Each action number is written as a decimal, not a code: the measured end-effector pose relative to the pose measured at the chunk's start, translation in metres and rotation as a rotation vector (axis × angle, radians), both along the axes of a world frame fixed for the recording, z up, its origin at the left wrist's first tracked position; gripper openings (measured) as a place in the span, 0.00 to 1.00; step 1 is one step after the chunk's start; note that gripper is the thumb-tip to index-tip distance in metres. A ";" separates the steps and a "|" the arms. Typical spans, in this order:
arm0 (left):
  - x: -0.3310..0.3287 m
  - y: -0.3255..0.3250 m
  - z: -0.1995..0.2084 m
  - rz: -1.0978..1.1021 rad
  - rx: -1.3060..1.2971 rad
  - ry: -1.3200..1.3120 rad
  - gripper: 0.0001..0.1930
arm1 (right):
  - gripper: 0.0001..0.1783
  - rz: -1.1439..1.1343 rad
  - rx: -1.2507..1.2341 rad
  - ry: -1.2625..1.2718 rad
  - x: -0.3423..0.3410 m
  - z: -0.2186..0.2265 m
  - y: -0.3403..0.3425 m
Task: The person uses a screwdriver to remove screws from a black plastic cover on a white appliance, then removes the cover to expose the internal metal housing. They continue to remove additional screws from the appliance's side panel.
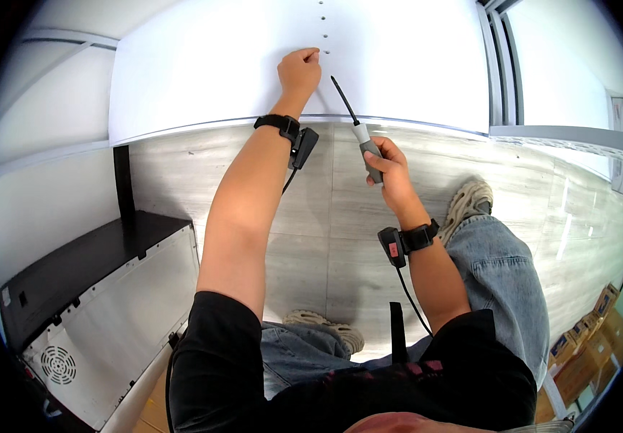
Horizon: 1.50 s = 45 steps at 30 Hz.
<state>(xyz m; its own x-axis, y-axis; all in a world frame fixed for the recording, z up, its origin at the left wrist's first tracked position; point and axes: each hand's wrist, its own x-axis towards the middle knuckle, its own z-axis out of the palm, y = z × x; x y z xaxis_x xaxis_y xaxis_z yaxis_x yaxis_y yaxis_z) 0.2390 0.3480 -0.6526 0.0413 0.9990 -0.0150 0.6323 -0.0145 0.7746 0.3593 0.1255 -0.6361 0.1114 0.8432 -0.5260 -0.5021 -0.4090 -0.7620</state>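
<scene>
My right hand (392, 172) is wrapped round the grey handle of a screwdriver (371, 157). The screwdriver's dark shaft points up and slightly left, with its tip over the white tabletop (203, 79). Farther off, my left hand (300, 72) rests at the white surface, its fingers curled and pinched together. Its fingertips are beside the nearest of several small metal dots (328, 52), set in a line running away from me. Whether those dots are screws or holes I cannot tell. Anything between the left fingertips is too small or hidden to name.
A black and white metal case (88, 325) with a round vent stands on the floor at the left. Grey metal posts (506, 65) rise at the right end of the tabletop. Cardboard boxes (593, 353) are stacked at the lower right.
</scene>
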 end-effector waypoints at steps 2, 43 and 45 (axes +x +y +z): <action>-0.016 -0.013 0.009 0.053 -0.118 -0.131 0.09 | 0.13 0.023 -0.003 -0.010 -0.009 0.000 0.001; -0.416 -0.256 0.093 0.757 -0.046 -1.159 0.14 | 0.19 0.810 0.093 0.109 -0.345 0.084 -0.056; -0.417 -0.257 0.095 0.752 -0.062 -1.128 0.15 | 0.19 0.808 0.068 0.121 -0.347 0.086 -0.055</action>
<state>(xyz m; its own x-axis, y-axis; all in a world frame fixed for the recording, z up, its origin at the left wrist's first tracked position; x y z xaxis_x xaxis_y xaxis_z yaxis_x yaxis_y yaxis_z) -0.1782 0.0912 -0.5581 -0.4900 0.7841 -0.3810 -0.5020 0.1035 0.8587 0.0123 0.0708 -0.5501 -0.5986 0.6694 -0.4401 -0.1526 -0.6346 -0.7576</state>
